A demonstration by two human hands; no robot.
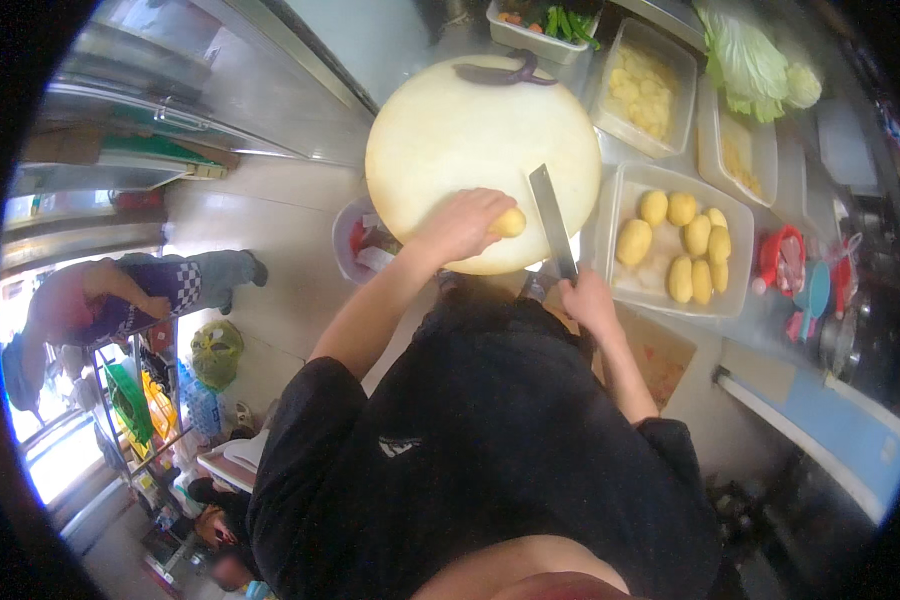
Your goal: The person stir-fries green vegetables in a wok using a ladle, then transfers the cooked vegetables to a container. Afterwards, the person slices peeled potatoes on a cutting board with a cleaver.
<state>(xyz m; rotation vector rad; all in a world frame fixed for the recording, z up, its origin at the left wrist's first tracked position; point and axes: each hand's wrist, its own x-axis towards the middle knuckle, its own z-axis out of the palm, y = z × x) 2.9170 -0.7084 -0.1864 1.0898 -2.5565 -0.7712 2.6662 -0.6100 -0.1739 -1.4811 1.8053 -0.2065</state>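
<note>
My left hand (461, 223) grips a peeled potato (508, 223) on the round cutting board (465, 135), near the board's front edge. To its right, my right hand (589, 298) is closed around the handle of a cleaver (552, 219). The blade lies over the board's right part, pointing away from me, and stays apart from the potato. Purple eggplants (506, 73) rest at the far edge of the board. Right of the cleaver stands a white plastic tub (742, 247) with several whole peeled potatoes (696, 234) inside.
Behind the tub are a container of sliced potatoes (640, 90), another with cut pieces (739, 157), a bin of green peppers (566, 26) and a cabbage (750, 64). A waste bucket (345, 240) is left below the board. Two other people (120, 296) are at the left.
</note>
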